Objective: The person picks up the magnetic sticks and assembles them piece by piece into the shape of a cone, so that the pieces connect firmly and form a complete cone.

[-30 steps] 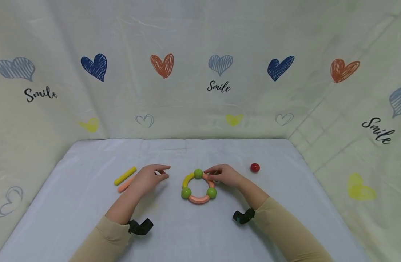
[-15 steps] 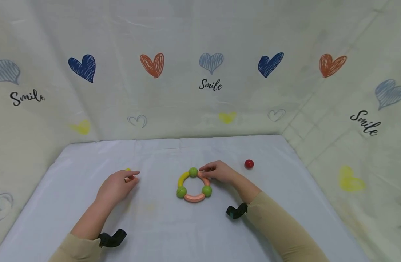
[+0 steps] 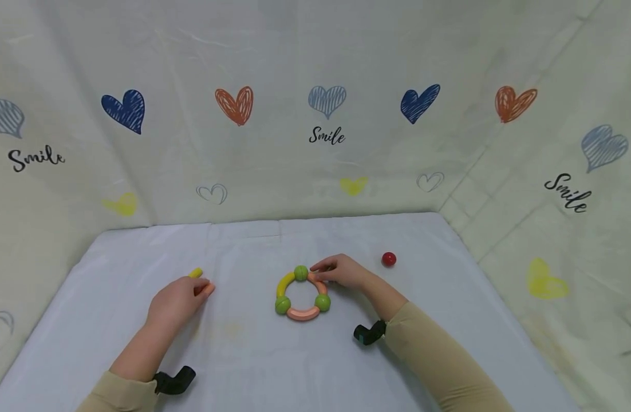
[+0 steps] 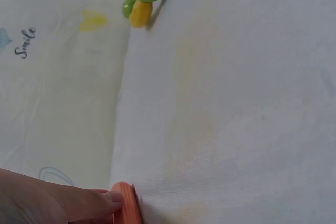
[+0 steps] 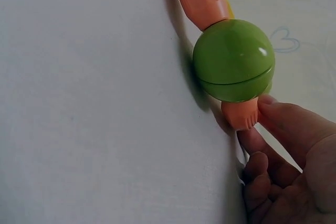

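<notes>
Two hands on a white-covered worktop, one at a loose stick, one at a toy ring.

The left hand [image 3: 175, 300] lies palm down with its fingers curled over an orange stick [image 3: 208, 289], a fingertip [image 4: 113, 199] pressing on its end; whether it truly grips the stick is hard to tell, since the hand hides most of it. Just beyond its fingers a yellow stick [image 3: 195, 273] pokes out. The right hand [image 3: 343, 271] pinches an orange segment [image 5: 240, 114] of the ring [image 3: 302, 292], close to the nearest green ball [image 5: 233, 60]. The ring of green balls and orange and yellow curved pieces lies flat between the two hands. A red ball [image 3: 389, 259] sits on the worktop [image 3: 274, 366] just past the right hand, apart from it.
</notes>
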Tool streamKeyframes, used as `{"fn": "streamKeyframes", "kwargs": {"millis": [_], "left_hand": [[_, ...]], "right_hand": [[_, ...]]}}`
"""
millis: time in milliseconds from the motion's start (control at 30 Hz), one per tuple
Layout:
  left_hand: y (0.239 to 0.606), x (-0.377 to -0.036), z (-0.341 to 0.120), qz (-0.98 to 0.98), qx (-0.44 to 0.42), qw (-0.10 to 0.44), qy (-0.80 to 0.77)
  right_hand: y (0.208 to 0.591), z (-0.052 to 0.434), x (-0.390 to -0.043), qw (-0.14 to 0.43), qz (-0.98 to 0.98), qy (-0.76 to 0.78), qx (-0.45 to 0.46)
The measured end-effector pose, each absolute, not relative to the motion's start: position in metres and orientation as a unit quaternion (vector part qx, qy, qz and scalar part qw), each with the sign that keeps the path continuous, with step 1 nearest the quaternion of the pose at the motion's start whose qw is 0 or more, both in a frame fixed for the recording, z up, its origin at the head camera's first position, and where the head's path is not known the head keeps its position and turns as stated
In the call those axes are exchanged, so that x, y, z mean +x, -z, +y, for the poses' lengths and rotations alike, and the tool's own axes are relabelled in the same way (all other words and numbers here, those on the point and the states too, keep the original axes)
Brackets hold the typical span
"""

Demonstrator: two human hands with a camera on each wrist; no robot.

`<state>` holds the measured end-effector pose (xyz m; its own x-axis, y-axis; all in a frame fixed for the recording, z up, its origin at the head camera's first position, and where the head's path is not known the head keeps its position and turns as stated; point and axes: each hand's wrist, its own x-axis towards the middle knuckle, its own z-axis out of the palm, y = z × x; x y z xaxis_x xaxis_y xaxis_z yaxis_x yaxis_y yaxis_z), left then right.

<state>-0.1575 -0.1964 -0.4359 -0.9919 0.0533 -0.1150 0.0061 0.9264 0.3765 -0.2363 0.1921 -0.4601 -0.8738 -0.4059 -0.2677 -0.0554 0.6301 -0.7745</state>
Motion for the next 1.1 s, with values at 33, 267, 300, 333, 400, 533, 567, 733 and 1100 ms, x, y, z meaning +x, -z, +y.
{"fn": "streamKeyframes", "kwargs": {"millis": [33, 267, 300, 333, 400, 533, 567, 733, 1100], "left_hand": [[0.436, -0.158, -0.196, 0.98, 0.013, 0.065, -0.189], [0.436, -0.157, -0.195, 0.985, 0.014, 0.071, -0.159], [0.435, -0.157, -0.195, 0.985, 0.016, 0.071, -0.155], [0.436, -0.157, -0.195, 0.985, 0.018, 0.071, -0.154], [0.436, -0.157, -0.195, 0.985, 0.021, 0.071, -0.156], [0.437, -0.157, -0.196, 0.98, 0.021, 0.074, -0.183], [0.437, -0.157, -0.196, 0.978, 0.019, 0.075, -0.192], [0.435, -0.159, -0.195, 0.97, 0.007, 0.083, -0.229], [0.42, -0.157, -0.184, 0.952, 0.006, 0.076, -0.298]], "right_hand": [[0.46, 0.192, -0.236, 0.215, 0.876, 0.411, -0.131], [0.459, 0.191, -0.235, 0.216, 0.876, 0.412, -0.129], [0.459, 0.191, -0.235, 0.216, 0.875, 0.412, -0.129], [0.459, 0.191, -0.235, 0.217, 0.876, 0.412, -0.129], [0.46, 0.192, -0.236, 0.217, 0.876, 0.412, -0.129], [0.461, 0.192, -0.236, 0.217, 0.873, 0.416, -0.134], [0.461, 0.193, -0.236, 0.217, 0.873, 0.416, -0.134], [0.461, 0.193, -0.235, 0.217, 0.877, 0.41, -0.129], [0.462, 0.191, -0.235, 0.215, 0.875, 0.413, -0.131]]}}
